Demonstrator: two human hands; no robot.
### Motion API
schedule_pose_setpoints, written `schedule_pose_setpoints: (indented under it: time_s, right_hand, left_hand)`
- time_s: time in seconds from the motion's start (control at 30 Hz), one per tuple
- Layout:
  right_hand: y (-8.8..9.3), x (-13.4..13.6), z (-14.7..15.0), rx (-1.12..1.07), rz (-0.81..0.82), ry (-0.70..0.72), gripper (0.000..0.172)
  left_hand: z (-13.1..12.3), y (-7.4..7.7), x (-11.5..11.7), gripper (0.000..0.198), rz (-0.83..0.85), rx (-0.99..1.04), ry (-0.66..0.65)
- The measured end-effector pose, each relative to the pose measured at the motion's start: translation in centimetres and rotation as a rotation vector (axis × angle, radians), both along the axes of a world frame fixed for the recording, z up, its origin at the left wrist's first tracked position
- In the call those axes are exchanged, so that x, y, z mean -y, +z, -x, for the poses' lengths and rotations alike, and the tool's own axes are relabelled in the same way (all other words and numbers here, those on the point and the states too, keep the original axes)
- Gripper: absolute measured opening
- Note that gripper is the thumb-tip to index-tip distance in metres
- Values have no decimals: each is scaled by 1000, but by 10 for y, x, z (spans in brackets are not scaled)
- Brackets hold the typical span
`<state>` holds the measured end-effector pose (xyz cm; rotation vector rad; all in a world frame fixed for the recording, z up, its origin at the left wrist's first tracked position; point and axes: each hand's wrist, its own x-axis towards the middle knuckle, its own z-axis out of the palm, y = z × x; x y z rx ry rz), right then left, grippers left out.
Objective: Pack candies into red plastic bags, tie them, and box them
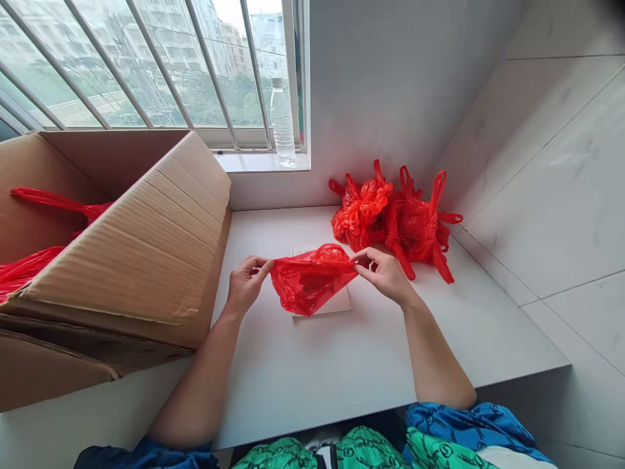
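Between my hands a red plastic bag (312, 283) is stretched sideways above the white tabletop. My left hand (247, 283) pinches its left end between thumb and fingers. At the other end my right hand (383, 273) pinches the bag's right corner. Beneath the bag lies a flat, pale rectangular item (336, 303), mostly covered, so I cannot tell what it is. Just beyond my right hand sit two crumpled red plastic bags, one on the left (361, 208) and one on the right (420, 225), with their handles sticking up and out.
An open cardboard box (127, 247) with red plastic bags (34, 270) inside stands at the left. A clear water bottle (282, 124) is upright on the window sill behind the table (312, 378). Walls border the table at the back and right.
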<state>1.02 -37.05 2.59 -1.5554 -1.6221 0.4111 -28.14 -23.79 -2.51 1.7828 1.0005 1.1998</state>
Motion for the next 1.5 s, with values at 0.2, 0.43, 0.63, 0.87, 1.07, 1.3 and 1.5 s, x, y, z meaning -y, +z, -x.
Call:
schedule_pose_setpoints:
  time_s: [0.2,0.43,0.63,0.87,1.07,1.3,1.5]
  right_hand:
    - [-1,0,26,173,-55,59,20]
    - [-27,-20,58,273,-79,-10,12]
    - [-1,-3,2,-320,-78,-94,16]
    - [13,8,19,-374,-16,-5,51]
    - [31,22,-10,-586,-227,-142,39]
    - [50,43,52,86,-380,121,21]
    - [19,-13,56,720,263,-75,29]
  left_hand:
    - [-15,7,24,34,-237,-247,-122]
    - [-29,0,30,17,-455,-411,-115]
    - [4,14,7,21,-97,172,122]
    - [-5,41,46,19,-246,-47,-316]
    - [8,70,65,24,-401,-270,-517]
    - [-26,89,90,35,-537,-644,-383]
    - [-48,52,95,51,-553,-874,-344]
